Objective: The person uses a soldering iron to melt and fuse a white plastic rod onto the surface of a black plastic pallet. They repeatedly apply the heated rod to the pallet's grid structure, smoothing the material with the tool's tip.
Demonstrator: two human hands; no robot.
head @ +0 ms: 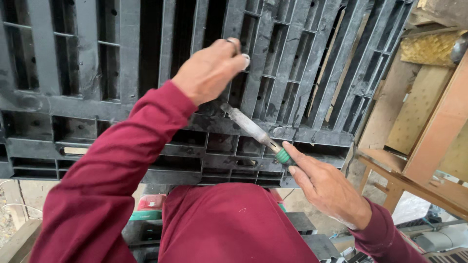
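The black plastic pallet (146, 97) walls off the front, its slots seemingly too narrow; wooden frames (419, 146) crowd the right.

To the right of the right hand stands a pale wooden frame of slanted beams (414, 170), with a woven yellow straw mat (429, 47) above it near the top corner. Below the left hand, beside the sleeve, lies a red and green flat box (148, 207). Far lower left lies a weathered wooden plank (17, 241).
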